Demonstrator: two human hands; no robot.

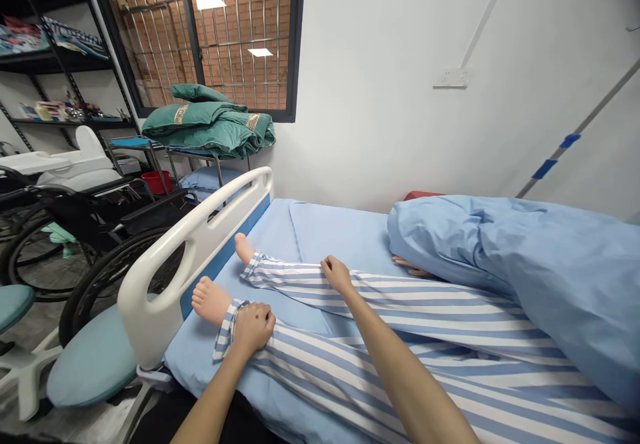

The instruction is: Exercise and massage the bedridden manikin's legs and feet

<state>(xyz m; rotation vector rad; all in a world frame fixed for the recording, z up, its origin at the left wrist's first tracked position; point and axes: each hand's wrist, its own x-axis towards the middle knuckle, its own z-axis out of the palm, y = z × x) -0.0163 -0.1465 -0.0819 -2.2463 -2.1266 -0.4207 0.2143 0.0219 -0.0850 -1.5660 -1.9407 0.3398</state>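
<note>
On the bed lie two legs in blue-and-white striped pyjama trousers [310, 357], with bare, smooth feet [211, 301] toward the footboard. My left hand [254, 327] is closed on the trouser leg of the nearer leg, just above its cuff. Farther across, my right hand [336, 275] has its fingers curled onto the other trouser leg, around mid-length. Its fingertips are partly hidden by the hand itself. A light-blue quilt [500, 237] covers the upper part of the lying figure, and a hand [413, 267] pokes out from under its edge.
A white footboard [150, 257] closes off the bed's left end. Beyond it stand a wheelchair [115, 231] and a round teal stool seat [93, 357]. Folded green quilts [210, 124] are piled below the barred window. A wall runs behind the bed.
</note>
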